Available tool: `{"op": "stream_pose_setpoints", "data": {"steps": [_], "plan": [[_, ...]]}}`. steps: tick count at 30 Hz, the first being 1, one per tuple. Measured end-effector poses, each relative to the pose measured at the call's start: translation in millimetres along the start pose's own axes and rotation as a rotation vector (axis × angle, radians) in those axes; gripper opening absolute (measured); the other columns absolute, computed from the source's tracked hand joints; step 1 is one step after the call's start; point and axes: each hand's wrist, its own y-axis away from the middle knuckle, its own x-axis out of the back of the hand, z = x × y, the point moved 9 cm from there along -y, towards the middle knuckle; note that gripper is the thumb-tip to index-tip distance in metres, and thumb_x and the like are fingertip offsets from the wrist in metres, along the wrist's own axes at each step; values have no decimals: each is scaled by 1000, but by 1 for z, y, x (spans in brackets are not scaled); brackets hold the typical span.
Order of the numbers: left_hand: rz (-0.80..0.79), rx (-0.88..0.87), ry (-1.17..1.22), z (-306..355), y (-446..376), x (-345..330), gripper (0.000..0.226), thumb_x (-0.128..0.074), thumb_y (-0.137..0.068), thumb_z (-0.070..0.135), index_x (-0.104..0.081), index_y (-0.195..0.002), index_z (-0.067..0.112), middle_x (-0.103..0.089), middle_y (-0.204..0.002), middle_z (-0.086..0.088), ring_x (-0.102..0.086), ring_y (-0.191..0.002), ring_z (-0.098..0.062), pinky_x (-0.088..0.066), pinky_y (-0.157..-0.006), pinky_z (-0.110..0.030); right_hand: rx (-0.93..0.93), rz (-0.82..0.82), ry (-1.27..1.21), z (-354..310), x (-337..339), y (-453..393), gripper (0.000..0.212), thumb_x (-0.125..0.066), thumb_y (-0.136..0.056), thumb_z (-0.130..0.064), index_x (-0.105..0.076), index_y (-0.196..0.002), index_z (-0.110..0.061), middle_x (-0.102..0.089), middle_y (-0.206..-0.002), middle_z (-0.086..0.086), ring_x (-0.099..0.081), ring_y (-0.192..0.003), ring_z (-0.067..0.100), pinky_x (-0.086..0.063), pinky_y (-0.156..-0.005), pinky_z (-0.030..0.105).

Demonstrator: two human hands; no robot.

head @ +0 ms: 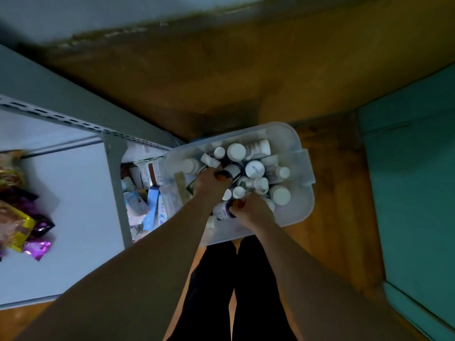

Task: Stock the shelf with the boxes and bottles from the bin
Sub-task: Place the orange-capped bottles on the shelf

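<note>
**Picking bottles from the bin beside the shelf**

Wooden floor point(339, 193), dimly lit, carries a translucent plastic bin point(305, 205) that stands just beside the grey metal shelf point(81, 153). A person stands over the bin, both bare arms reaching straight down into it. The bin is crowded with white-capped bottles, some upright, some lying on their sides, with a few flat boxes point(183, 184) wedged at its shelf-side wall.

The left hand point(209, 183) has its fingers curled round a dark-labelled bottle point(231, 169) lying near the bin's middle. The right hand point(251, 210) grips a white bottle point(221, 210) lying at the bin's near end, thumb and fingers round its cap end. Neither bottle looks clear of the heap yet.

Judged from this view, the step in hand is lifting the two bottles out. It would go best with a straight upward pull, each bottle held round its body, so that neighbouring bottles leaning against it do not topple or get dragged along.

A lower tier of the shelf, touching or nearly touching the bin's left wall, already holds a jumble of cartons point(150, 210), so little room remains there. The upper tier shows a broad bare surface, with foil packets point(27, 232) at its far left. A teal panel point(413, 193) bounds the floor to the right, well apart from the bin.
</note>
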Motion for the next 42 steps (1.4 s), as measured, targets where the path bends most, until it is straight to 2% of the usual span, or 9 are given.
{"op": "stream_pose_setpoints", "data": {"steps": [4,8,11,15,19,28,34,38,42], "plan": [[8,63,127,-12,20,17,21,-66,-82,28,-68,-94,12,-63,-81,-7,-58,-79,-26,-43,-69,-28,64,-6,2,-10,19,17,26,-55,-87,-27,-46,-64,-17,-53,-69,2,-56,-74,25,-38,-62,30],[42,131,449,-31,62,34,23,-64,-60,34,-58,-60,12,-54,-59,-18,-51,-61,-24,-42,-62,-36,103,95,-17,-11,71,60,20,-62,-88,-28,-55,-87,-10,-50,-73,-2,-54,-80,22,-37,-62,29],[39,97,561,-28,98,51,40,-66,-55,48,-72,-83,21,-70,-78,-13,-65,-71,-28,-54,-69,-40,148,199,-126,-11,116,96,20,-65,-89,-32,-61,-95,-13,-54,-81,-2,-58,-89,21,-39,-68,27],[186,16,708,10,183,106,16,-71,-76,39,-66,-90,34,-71,-96,-4,-66,-87,-26,-55,-83,-44,246,223,-301,-18,170,146,16,-68,-88,-34,-56,-90,-24,-63,-88,-1,-62,-87,20,-49,-74,34],[332,-115,825,43,262,155,10,-62,-90,32,-63,-100,33,-68,-107,-4,-65,-97,-21,-53,-76,-34,430,300,-487,-48,230,214,15,-70,-88,-33,-57,-94,-30,-66,-96,-8,-63,-92,15,-50,-76,32],[580,-431,1045,83,431,269,19,-61,-94,38,-69,-102,23,-73,-103,-4,-67,-96,-14,-50,-79,-30,841,77,-1002,-172,304,396,26,-61,-94,-37,-62,-116,-23,-69,-109,-4,-68,-97,6,-54,-82,25],[635,-643,1425,58,545,340,46,-60,-82,58,-70,-101,18,-76,-92,2,-72,-89,-14,-54,-85,-38,990,-192,-1173,-230,274,528,33,-66,-79,-47,-58,-94,-19,-66,-69,-4,-68,-73,15,-56,-81,36],[529,-766,1678,10,600,369,42,-59,-80,55,-62,-93,15,-70,-79,-1,-68,-75,-17,-57,-78,-37,1085,-430,-1170,-268,210,606,25,-63,-88,-39,-61,-90,-14,-72,-84,8,-72,-83,25,-59,-80,38],[614,-741,1754,-82,640,391,40,-62,-83,50,-59,-89,10,-66,-74,-9,-64,-66,-24,-54,-64,-34,1136,-467,-1030,-307,124,661,19,-63,-93,-31,-58,-85,-14,-65,-75,9,-64,-61,19,-54,-59,29]]}}
